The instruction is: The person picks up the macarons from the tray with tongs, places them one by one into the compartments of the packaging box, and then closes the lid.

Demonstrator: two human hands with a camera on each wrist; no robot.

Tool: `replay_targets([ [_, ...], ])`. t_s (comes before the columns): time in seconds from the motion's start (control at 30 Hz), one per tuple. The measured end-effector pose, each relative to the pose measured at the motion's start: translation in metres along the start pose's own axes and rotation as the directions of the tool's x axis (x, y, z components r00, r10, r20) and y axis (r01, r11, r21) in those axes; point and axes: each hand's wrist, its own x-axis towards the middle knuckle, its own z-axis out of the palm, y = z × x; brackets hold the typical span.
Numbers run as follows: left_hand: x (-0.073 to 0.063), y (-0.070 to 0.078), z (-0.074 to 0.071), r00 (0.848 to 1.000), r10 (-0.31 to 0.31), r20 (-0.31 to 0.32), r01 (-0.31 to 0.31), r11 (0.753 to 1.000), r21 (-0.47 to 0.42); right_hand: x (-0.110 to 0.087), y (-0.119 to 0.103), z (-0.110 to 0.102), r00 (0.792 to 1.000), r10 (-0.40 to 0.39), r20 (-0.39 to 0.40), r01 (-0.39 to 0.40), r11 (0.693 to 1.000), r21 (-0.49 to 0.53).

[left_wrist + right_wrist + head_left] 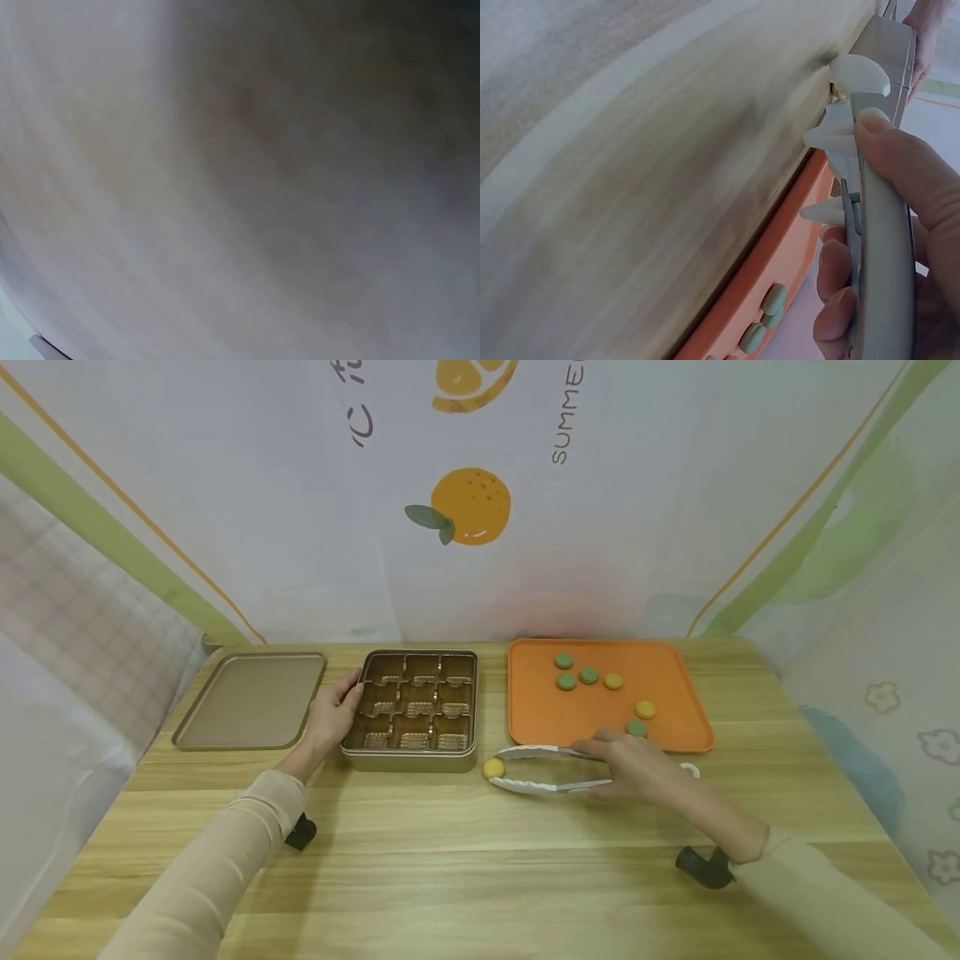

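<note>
While the left hand (332, 717) grips the left edge of the compartmented box (412, 763), the right hand (637, 766), clamped round the tongs (536, 752), should squeeze lightly and evenly so the yellow disc (493, 768), just right of the box, neither slips nor cracks.

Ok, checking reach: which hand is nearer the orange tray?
Right. The right hand is by the near edge of the orange tray; the left hand is across the divided pan from it.
</note>
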Motion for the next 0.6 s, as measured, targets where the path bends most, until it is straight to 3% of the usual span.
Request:
replay_targets([
  [0.6, -0.0012, 0.0023, -0.001, 1.0, -0.014, 0.012, 0.014, 1.0, -0.007, -0.0073, 0.0046, -0.0026, 0.999, 0.026, -0.024, -0.026, 0.999, 0.02],
])
